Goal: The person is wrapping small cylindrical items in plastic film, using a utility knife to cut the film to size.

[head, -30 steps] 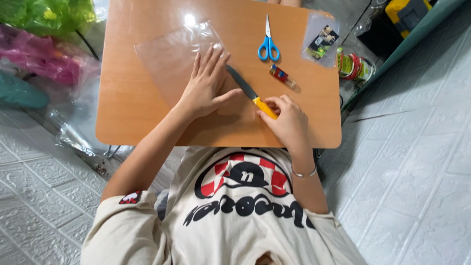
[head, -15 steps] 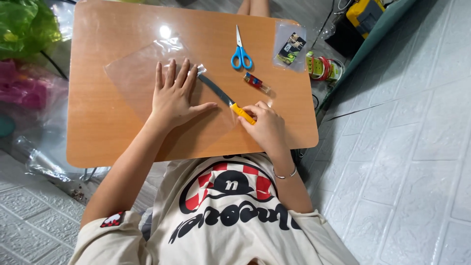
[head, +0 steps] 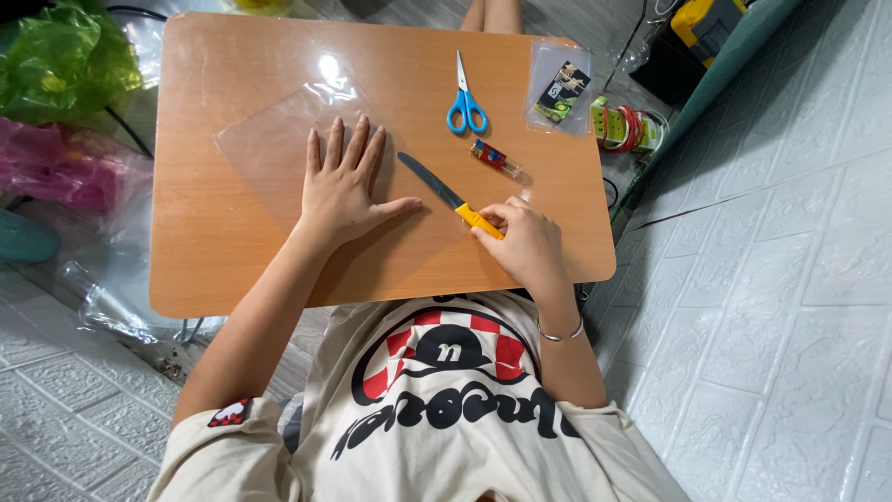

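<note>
My left hand (head: pixel 346 186) lies flat, fingers spread, pressing a clear plastic sheet (head: pixel 279 153) onto the desk (head: pixel 204 260). My right hand (head: pixel 522 240) is closed around the yellow handle of a knife (head: pixel 449 196), its dark blade pointing toward 10 o'clock and resting on the sheet just beside my left thumb. At 12 o'clock from the knife lie blue scissors (head: pixel 465 100); at 1 o'clock, a small lighter (head: pixel 494 158) and a clear packet (head: pixel 559 85)

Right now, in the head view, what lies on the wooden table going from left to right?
Clear plastic sheet → left hand → knife → right hand → small packet.
</note>
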